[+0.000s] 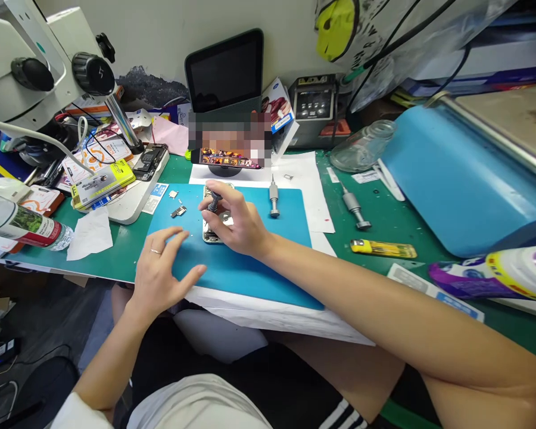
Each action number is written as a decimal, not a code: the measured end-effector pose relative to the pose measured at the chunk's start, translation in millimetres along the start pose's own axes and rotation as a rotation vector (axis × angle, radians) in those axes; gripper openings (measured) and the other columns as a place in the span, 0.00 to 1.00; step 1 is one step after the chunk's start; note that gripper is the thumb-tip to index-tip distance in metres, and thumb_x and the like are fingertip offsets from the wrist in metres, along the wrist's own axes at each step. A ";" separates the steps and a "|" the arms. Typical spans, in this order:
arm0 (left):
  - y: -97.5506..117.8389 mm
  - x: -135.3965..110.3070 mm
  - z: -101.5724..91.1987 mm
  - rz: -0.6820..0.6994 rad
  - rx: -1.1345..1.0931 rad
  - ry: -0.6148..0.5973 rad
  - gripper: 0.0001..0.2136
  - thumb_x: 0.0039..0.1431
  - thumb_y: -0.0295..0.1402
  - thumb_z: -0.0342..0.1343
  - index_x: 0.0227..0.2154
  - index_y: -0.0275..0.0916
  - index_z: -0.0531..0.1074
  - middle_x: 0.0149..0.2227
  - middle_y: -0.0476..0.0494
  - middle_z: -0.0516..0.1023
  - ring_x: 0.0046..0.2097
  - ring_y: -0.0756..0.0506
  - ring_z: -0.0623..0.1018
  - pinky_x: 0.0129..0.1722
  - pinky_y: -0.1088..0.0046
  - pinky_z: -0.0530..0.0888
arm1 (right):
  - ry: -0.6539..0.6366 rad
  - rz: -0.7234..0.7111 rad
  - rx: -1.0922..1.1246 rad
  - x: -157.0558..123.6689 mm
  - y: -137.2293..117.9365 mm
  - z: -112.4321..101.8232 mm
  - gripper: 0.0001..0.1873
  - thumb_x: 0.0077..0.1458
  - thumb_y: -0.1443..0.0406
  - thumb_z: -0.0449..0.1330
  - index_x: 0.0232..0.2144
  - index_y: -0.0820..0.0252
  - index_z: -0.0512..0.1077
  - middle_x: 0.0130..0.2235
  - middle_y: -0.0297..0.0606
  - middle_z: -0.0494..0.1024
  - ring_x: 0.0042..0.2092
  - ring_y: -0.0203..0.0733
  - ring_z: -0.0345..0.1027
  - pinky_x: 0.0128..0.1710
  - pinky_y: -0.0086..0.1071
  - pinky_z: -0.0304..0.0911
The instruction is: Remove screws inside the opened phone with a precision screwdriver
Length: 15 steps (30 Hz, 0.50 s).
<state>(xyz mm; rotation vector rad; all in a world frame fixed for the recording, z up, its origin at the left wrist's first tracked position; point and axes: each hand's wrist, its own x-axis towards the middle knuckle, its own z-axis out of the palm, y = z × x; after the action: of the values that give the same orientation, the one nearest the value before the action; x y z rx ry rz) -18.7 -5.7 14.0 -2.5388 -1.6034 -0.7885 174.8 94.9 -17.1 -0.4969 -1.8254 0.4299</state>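
Observation:
An opened phone (212,234) lies on the blue work mat (250,280), partly covered by my right hand (236,220). That hand grips a small grey screwdriver (214,201) upright over the phone; its tip is hidden. My left hand (161,268), with a ring on one finger, hovers at the mat's left side with fingers spread and nothing in them. Just beyond its fingertips lie a small dark phone part (178,211) and a little metal plate (173,194). A second screwdriver (274,198) stands on the mat to the right of the phone.
Another screwdriver (354,208) and a yellow cutter (383,248) lie on the green table at right. A glass jar (361,149) and a purple-and-white bottle (495,274) are farther right. A microscope (62,71) and a plastic bottle (22,223) occupy the left; a propped screen (226,71) stands behind.

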 end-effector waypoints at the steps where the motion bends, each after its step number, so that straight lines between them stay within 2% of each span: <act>1: 2.9 -1.0 -0.6 0.094 -0.017 -0.029 0.26 0.63 0.47 0.57 0.60 0.40 0.67 0.59 0.34 0.71 0.60 0.36 0.70 0.61 0.55 0.69 | 0.000 0.001 0.000 -0.3 0.5 0.2 0.26 0.69 0.63 0.52 0.65 0.52 0.50 0.44 0.38 0.78 0.35 0.33 0.74 0.38 0.30 0.75; 4: 13.6 0.2 0.6 0.460 -0.018 -0.232 0.34 0.63 0.55 0.54 0.64 0.37 0.63 0.63 0.31 0.68 0.67 0.32 0.63 0.67 0.48 0.60 | 0.012 -0.021 -0.018 -0.6 2.2 0.1 0.29 0.68 0.64 0.54 0.66 0.52 0.48 0.44 0.39 0.78 0.35 0.34 0.74 0.38 0.31 0.76; 6: 20.1 5.1 3.4 0.636 0.052 -0.344 0.37 0.63 0.57 0.52 0.66 0.36 0.61 0.68 0.32 0.62 0.69 0.29 0.58 0.68 0.44 0.55 | 0.023 -0.033 -0.038 0.3 2.7 -0.8 0.31 0.67 0.65 0.55 0.66 0.52 0.48 0.44 0.39 0.79 0.36 0.35 0.75 0.37 0.32 0.76; 11: 24.4 22.2 12.2 0.891 0.162 -0.485 0.35 0.64 0.51 0.55 0.66 0.33 0.59 0.70 0.34 0.59 0.70 0.34 0.57 0.68 0.49 0.57 | 0.057 0.015 -0.027 4.7 1.3 -2.4 0.32 0.65 0.68 0.57 0.66 0.53 0.51 0.42 0.38 0.80 0.36 0.35 0.76 0.36 0.31 0.77; 15: 22.7 28.9 18.1 0.904 0.162 -0.532 0.36 0.62 0.48 0.59 0.67 0.36 0.58 0.70 0.35 0.58 0.70 0.32 0.57 0.66 0.45 0.60 | 0.034 -0.032 -0.026 6.8 1.3 -1.0 0.32 0.64 0.69 0.58 0.66 0.55 0.52 0.43 0.40 0.80 0.40 0.36 0.79 0.39 0.30 0.78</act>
<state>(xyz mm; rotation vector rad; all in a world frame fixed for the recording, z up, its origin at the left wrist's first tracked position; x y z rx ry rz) 17.7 13.2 16.0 -3.0032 -0.3550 0.1103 174.0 99.7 -12.0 -0.4896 -1.8053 0.3744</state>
